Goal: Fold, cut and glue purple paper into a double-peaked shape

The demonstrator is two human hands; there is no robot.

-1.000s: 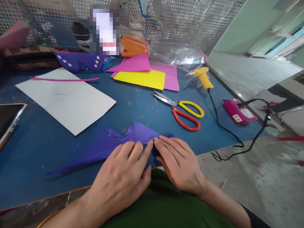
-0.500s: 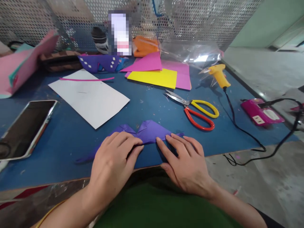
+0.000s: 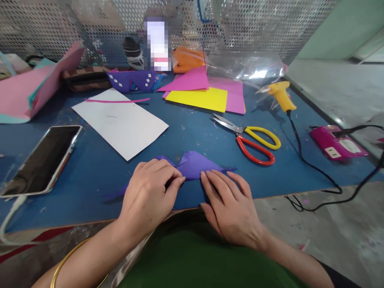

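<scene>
- Left hand [image 3: 148, 196] and right hand [image 3: 232, 206] are laid flat, fingers spread, pressing purple paper [image 3: 195, 165] at lower centre.
- Paper's long axis runs left-right across the frame; both hands equally near.
- Scissors [image 3: 249, 138] lie beyond, right of centre.

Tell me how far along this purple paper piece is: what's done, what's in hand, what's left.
Done: the purple paper already has a notched, shaped top edge. In hand: the left hand and right hand both press flat on it near the table's front edge. Left, judging by what lies untouched: the scissors and the yellow glue gun sit apart, and a purple piece with white diamonds lies at the back, while this one is still plain.
</scene>
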